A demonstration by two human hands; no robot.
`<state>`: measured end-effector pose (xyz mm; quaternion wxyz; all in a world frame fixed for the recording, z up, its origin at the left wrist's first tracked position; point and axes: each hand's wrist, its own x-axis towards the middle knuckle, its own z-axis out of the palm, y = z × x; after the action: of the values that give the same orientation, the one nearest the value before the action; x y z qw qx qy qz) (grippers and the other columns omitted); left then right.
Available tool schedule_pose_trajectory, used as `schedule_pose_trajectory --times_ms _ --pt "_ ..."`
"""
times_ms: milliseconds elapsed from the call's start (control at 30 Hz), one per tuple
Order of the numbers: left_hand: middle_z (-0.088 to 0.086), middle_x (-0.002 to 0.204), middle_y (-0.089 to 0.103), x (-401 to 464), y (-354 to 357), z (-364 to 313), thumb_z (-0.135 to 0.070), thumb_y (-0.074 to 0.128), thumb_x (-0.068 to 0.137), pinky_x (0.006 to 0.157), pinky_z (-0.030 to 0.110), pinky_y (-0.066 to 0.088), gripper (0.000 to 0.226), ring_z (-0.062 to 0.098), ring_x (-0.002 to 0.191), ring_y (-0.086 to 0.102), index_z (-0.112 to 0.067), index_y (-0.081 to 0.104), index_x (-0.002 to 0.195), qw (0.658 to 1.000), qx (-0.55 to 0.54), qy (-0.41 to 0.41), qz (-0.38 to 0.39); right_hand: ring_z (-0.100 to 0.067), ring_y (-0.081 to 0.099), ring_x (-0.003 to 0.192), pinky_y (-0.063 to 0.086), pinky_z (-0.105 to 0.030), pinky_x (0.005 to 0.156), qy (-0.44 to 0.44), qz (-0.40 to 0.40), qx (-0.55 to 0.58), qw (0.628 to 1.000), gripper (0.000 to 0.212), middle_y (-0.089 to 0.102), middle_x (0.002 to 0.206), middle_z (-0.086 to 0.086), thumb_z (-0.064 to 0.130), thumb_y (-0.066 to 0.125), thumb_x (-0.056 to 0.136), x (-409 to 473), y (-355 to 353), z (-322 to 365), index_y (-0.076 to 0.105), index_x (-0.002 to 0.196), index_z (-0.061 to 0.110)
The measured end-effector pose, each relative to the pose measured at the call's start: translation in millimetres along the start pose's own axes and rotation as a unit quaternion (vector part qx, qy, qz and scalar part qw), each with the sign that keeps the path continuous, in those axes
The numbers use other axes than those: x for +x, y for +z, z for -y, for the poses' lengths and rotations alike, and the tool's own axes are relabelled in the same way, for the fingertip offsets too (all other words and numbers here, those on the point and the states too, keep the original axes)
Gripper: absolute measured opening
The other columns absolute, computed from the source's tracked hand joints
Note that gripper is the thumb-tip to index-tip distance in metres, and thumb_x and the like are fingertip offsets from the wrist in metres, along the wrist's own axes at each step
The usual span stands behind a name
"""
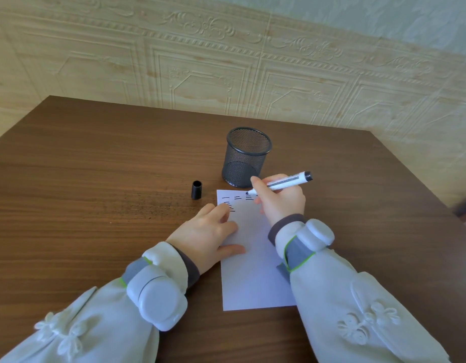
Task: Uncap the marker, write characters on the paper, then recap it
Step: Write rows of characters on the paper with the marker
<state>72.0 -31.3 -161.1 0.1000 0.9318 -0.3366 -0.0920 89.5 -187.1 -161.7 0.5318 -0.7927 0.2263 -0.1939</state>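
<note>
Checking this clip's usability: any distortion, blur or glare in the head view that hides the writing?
Head view: wide-angle bending curves the table edges and wall panels; soft, even light, faint shadows, no glare; strokes on the paper read sharp, though the left hand covers part of them; the marker in the right hand is crisp; sleeves look slightly soft.

Brown wooden table (95, 179), white paper (255, 279), black cap (196, 190), mesh cup (246, 157)

Looks like a home room: embossed ornamental wall panels (226, 61) across the top, wood-grain desk (95, 179), mesh pen cup (246, 157) centre.
</note>
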Motion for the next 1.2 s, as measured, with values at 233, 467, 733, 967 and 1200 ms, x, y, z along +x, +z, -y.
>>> schedule_pose_trajectory --times_ms 233,467,733,967,1200 --pt "-0.001 0.124 0.035 0 2 0 -0.056 0.041 0.089 0.092 0.036 0.046 0.05 0.016 0.115 0.032 -0.022 0.051 0.125 1.0 0.01 0.003 0.002 -0.017 0.054 0.037 0.043 -0.025 0.044 0.036 0.031 0.059 0.997 0.031 0.063 0.05 -0.006 0.024 0.078 0.074 -1 -3 -15 0.055 0.057 0.015" --pt "-0.004 0.133 0.029 0 5 1 -0.066 0.027 0.086 0.094 0.034 0.046 0.061 0.015 0.119 0.029 -0.031 0.04 0.135 1.0 0.023 0.001 0.002 -0.014 0.055 0.037 0.046 -0.02 0.042 0.015 0.057 0.047 0.997 0.028 0.064 0.052 -0.008 0.022 0.075 0.078 -4 -2 -14 0.056 0.06 0.012" --pt "-0.016 0.153 0.017 1 4 -4 -0.049 0.03 0.096 0.102 0.031 0.039 0.048 0.019 0.127 0.022 -0.043 0.022 0.142 0.999 0.032 0.033 0.03 -0.018 0.058 0.041 0.05 -0.025 0.048 0.003 0.059 0.044 0.997 0.026 0.065 0.052 -0.005 0.02 0.074 0.079 -2 -1 -18 0.058 0.06 0.015" --pt "-0.017 0.153 0.019 1 7 -2 -0.049 0.03 0.095 0.103 0.03 0.038 0.049 0.02 0.127 0.022 -0.043 0.021 0.143 0.999 0.026 0.028 0.028 -0.015 0.056 0.039 0.047 -0.019 0.044 -0.001 0.069 0.063 0.996 0.025 0.065 0.053 -0.008 0.016 0.074 0.08 -4 -1 -17 0.058 0.062 0.012" --pt "-0.017 0.153 0.018 1 5 -2 -0.049 0.03 0.095 0.104 0.029 0.037 0.049 0.018 0.127 0.022 -0.043 0.02 0.143 0.999 0.017 0.025 0.032 -0.015 0.055 0.036 0.046 -0.018 0.043 -0.004 0.059 0.066 0.996 0.027 0.063 0.046 -0.001 0.013 0.071 0.081 -2 0 -19 0.056 0.059 0.012"
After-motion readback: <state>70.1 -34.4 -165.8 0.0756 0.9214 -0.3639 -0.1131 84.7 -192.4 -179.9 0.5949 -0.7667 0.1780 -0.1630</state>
